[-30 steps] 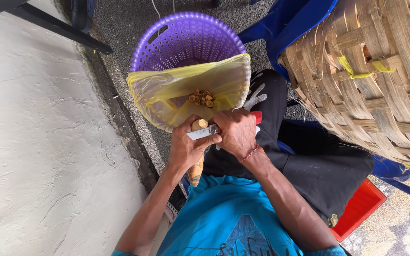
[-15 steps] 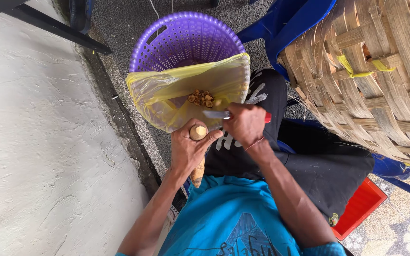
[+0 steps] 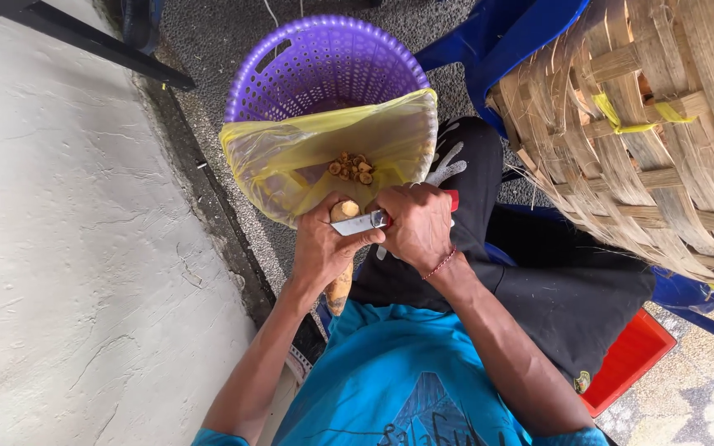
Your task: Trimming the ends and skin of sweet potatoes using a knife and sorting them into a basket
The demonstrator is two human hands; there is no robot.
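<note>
A: How many hands and tools appear?
B: Two hands, left hand (image 3: 321,248) and right hand (image 3: 415,225); one knife (image 3: 363,222); one long yellow root (image 3: 341,256).

A: And containers?
B: One purple basket (image 3: 324,70), one yellow bag (image 3: 291,161) holding several cut pieces (image 3: 352,167), one woven bamboo basket (image 3: 654,140), one red tray (image 3: 630,359).

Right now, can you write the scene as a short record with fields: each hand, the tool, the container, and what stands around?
left hand: left hand grips a long tan root, cut end up
right hand: right hand holds a knife, blade laid across the root's top
handle: red, mostly hidden in the fist
container: purple basket lined with a yellow bag
inside the bag: small cut pieces
right side: large woven bamboo basket
behind: blue chair
lower right: red box
left: pale concrete floor
</note>
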